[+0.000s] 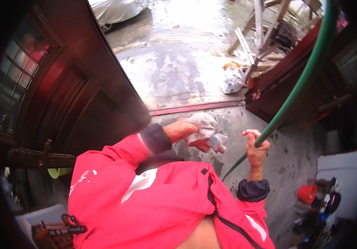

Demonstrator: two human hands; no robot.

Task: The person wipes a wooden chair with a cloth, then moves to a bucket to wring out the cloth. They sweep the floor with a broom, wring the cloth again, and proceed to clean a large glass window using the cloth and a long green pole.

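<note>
Left hand [180,130] clenched on whitish cloth [203,125]; right hand [256,154] wrapped around green pole [321,45]; cloth apart from pole, grey floor [284,159] below

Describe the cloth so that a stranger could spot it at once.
Start at the large dark-red door on the left. Right of it, the left hand grips a crumpled, pale cloth. Its bunched folds set it apart from the long green pole or hose in the right hand.
</note>
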